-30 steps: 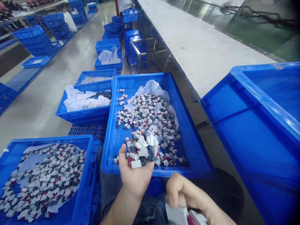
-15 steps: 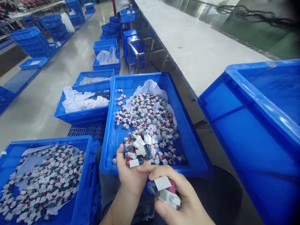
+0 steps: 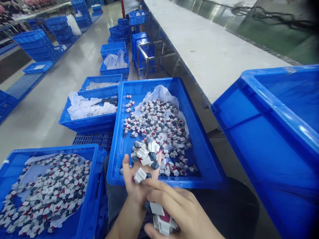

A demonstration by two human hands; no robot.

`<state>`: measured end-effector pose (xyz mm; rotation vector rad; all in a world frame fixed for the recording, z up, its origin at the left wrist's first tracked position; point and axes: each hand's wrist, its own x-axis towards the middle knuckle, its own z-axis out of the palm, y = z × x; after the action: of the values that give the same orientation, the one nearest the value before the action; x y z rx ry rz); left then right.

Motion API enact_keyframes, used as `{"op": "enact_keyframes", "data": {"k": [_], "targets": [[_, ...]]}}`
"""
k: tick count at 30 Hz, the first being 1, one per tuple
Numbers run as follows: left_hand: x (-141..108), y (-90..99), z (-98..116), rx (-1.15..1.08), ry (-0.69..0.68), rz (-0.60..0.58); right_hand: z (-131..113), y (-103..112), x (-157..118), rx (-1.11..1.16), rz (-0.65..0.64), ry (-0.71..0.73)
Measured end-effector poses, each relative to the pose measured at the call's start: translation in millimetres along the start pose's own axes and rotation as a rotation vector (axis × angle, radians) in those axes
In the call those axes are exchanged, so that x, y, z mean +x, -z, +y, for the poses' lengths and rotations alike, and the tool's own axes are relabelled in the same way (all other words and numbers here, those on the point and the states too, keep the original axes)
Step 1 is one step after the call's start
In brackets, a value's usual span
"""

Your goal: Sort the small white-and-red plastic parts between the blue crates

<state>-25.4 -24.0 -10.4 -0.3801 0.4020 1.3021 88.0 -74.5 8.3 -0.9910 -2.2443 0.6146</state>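
Note:
My left hand point(image 3: 137, 189) is palm up over the near edge of the middle blue bin point(image 3: 214, 166), its fingers curled up around a small pile of plastic toy parts point(image 3: 146, 154). Each part is a white block joined to dark blue and dark red pieces. One part point(image 3: 140, 176) lies lower on the palm, near the wrist. My right hand point(image 3: 179, 205) holds a few similar parts point(image 3: 163, 219) between thumb and fingers, and its extended fingertips reach that lower part. Many more loose parts point(image 3: 159, 119) lie in the bin on a white plastic sheet.
At lower left, another blue bin point(image 3: 96, 166) holds many such parts. Behind it stands a bin point(image 3: 89, 124) with white bags. A large tilted blue bin point(image 3: 249, 132) rises on the right, beside a long white table point(image 3: 199, 43). Blue stools point(image 3: 141, 41) stand further back.
My right hand has shifted left and lower, its fingers now over my left palm. The pile in my left hand has rearranged, with one part now apart from the rest.

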Motion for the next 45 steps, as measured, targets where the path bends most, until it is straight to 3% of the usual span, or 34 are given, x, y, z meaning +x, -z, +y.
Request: {"op": "enact_keyframes", "data": {"k": [3, 7, 9, 15, 17, 26, 33, 36, 39, 45], "targets": [[1, 1.2, 2, -0.022, -0.033, -0.098, -1, 0, -5, 0.069, 0.012, 0.090], [0, -3.4, 4, 0.020, -0.017, -0.123, -2, -3, -5, 0.054, 0.260, 0.072], [0, -5.3, 4, 0.067, 0.012, -0.084, 0, -5, 0, 0.039, 0.310, 0.044], [5, -1.1, -2, 0.216, 0.029, -0.065, 12, -11, 15, -0.056, 0.094, -0.004], [7, 0.8, -3, 0.246, 0.042, -0.098, 14, -13, 14, -0.095, 0.095, 0.012], [13, -0.1, -1, 0.091, -0.024, -0.068, 16, -38, -11, -0.058, 0.424, 0.169], [4, 3.5, 1, 0.120, -0.014, -0.150, 19, -56, -26, 0.008, 0.520, 0.204], [-1, 5.8, 1, 0.151, 0.037, -0.187, 16, -57, -25, 0.031, 0.628, 0.139], [-1, 6.2, -2, 0.168, 0.076, -0.133, 11, -52, -14, 0.075, 0.689, 0.063], [8, 8.4, 3, 0.166, 0.054, -0.049, 3, -49, 7, 0.184, 0.600, -0.030]]}}
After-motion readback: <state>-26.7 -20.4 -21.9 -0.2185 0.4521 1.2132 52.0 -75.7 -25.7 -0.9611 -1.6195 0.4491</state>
